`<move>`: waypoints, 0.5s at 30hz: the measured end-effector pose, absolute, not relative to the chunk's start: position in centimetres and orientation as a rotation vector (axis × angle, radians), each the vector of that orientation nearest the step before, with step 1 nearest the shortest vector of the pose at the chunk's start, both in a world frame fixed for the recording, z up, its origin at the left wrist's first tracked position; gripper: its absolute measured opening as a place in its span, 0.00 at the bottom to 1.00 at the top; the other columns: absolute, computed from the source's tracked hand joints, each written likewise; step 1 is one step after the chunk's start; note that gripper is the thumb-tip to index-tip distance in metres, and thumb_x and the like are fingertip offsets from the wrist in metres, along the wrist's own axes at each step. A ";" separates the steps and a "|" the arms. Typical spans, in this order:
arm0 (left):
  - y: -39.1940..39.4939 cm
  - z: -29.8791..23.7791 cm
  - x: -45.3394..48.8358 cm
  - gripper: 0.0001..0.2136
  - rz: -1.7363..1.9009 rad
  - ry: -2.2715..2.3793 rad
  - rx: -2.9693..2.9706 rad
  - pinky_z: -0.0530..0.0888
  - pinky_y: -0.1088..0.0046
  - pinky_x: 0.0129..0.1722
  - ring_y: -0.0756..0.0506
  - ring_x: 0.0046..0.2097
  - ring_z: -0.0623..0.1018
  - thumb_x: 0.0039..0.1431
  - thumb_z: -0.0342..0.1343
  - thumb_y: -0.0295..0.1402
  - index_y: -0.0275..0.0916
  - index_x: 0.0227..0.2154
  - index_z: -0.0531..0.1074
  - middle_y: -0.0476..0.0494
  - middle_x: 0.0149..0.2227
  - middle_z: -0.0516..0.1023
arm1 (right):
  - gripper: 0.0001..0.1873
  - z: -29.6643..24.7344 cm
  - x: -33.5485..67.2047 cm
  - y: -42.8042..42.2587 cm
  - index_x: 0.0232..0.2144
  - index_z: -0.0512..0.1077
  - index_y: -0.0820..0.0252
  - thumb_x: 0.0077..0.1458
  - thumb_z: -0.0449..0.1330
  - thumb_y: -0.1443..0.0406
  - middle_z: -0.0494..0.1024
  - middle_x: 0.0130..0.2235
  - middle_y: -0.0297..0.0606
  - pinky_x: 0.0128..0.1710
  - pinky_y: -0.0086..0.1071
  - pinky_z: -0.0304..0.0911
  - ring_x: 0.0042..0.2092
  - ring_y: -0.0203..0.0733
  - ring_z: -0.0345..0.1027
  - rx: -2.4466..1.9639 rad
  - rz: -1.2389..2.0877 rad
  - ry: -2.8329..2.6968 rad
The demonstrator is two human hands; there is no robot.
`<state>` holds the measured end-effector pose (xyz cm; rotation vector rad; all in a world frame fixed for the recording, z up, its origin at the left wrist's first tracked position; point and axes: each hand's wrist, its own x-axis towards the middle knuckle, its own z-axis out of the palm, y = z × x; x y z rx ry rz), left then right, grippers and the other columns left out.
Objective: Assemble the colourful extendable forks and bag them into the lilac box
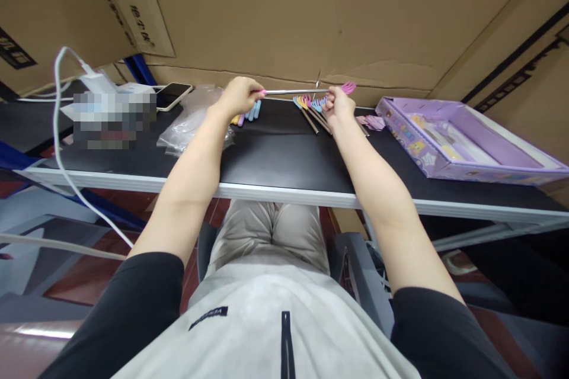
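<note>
My left hand point(239, 96) and my right hand point(338, 103) hold one long thin silver rod point(296, 92) level between them, above the far part of the black table point(275, 148). The left fingers pinch its pink-tipped end. The right fingers are closed near its other end, where a pink loop point(348, 87) sticks out. Under the right hand lies a bunch of similar sticks with coloured loop ends point(311, 108). Several pastel handles point(249, 112) lie below the left hand.
A purple open box point(448, 139) lies at the right of the table. A crumpled clear plastic bag point(191, 121), a phone point(173, 95) and a white charger with cable point(95, 80) are at the left. Cardboard sheets point(288, 12) stand behind the table.
</note>
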<state>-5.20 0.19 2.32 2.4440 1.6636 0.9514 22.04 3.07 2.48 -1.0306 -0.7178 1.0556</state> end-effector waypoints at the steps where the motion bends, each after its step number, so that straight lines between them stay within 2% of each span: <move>1: 0.2 2.3 -4.9 0.13 0.946 1.664 2.451 0.71 0.57 0.49 0.36 0.47 0.78 0.64 0.54 0.36 0.44 0.41 0.84 0.38 0.39 0.84 | 0.25 2.3 21.4 2.8 0.20 0.54 0.57 0.56 0.66 0.72 0.56 0.16 0.19 0.16 0.17 0.46 0.16 0.22 0.45 -1.030 1.069 -0.727; 7: 0.0 1.9 -2.6 0.13 0.895 1.641 2.499 0.70 0.58 0.49 0.35 0.49 0.78 0.66 0.53 0.37 0.42 0.41 0.83 0.37 0.39 0.82 | 0.22 1.5 18.1 1.1 0.21 0.56 0.57 0.61 0.64 0.72 0.57 0.16 0.19 0.16 0.17 0.45 0.16 0.23 0.46 -1.024 1.177 -0.656; 15: 0.0 1.5 -1.2 0.13 0.880 1.603 2.537 0.70 0.60 0.47 0.37 0.45 0.78 0.66 0.53 0.37 0.41 0.39 0.82 0.39 0.35 0.80 | 0.21 1.1 15.7 -0.3 0.21 0.59 0.58 0.61 0.64 0.72 0.57 0.15 0.19 0.16 0.17 0.47 0.16 0.22 0.46 -1.005 1.250 -0.698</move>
